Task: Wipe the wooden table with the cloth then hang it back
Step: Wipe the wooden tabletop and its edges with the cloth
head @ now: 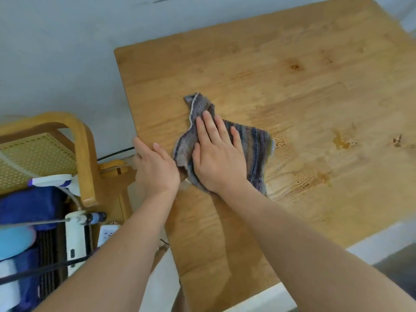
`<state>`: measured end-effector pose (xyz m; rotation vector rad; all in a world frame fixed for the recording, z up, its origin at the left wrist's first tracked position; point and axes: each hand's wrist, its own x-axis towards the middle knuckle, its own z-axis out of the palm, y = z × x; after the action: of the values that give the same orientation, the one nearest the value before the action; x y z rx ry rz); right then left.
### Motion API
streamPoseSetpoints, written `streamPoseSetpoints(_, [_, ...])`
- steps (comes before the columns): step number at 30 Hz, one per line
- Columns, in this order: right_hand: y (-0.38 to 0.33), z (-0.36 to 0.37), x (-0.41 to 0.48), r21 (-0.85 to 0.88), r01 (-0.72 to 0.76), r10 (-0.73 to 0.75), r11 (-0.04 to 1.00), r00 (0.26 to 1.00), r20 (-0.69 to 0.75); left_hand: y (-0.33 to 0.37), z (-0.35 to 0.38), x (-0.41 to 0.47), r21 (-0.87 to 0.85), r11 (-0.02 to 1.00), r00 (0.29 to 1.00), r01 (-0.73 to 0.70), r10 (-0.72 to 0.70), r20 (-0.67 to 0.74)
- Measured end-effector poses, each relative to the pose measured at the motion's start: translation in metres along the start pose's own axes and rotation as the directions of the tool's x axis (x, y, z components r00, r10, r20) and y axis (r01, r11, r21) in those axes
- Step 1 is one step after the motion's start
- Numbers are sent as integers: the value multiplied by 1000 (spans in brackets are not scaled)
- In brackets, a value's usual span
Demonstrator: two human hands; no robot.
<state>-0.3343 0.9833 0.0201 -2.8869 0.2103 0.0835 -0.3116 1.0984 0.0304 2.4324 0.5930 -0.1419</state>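
The wooden tabletop (292, 97) fills most of the view, its surface marked with darker knots and a damp sheen to the right of the cloth. A wooden chair (83, 154) with a woven cane back stands beside its left edge. The striped grey-and-purple cloth (256, 149) lies crumpled on the tabletop near that edge. The right hand (216, 158) presses flat on the cloth, fingers (209, 127) extended and released. The left hand (155, 167) rests at the tabletop's edge, fingers unclenched, touching the cloth's left side.

Knitted cloth (254, 145), smooth wooden table (315, 97)
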Motion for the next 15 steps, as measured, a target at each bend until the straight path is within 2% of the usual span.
streamPoseSetpoints(3, [-1,4,-40,2,15,-15,1000,1000,-2,-5,0,-14,51,998,999,-47,48,-17])
streamPoseSetpoints(6, [4,4,-112,0,137,-137,991,988,74,-4,1,-10,83,996,999,-30,32,-28])
streamPoseSetpoints(8, [17,2,-111,3,167,-166,986,983,82,-3,4,-7,96,995,998,-33,37,-45])
streamPoseSetpoints(12, [30,-6,-38,-12,-52,52,999,998,-28,-10,7,-10,238,947,971,-216,233,-45])
streamPoseSetpoints(15, [29,-3,-51,8,-83,83,996,996,-26,-9,6,-21,396,835,919,-382,388,69])
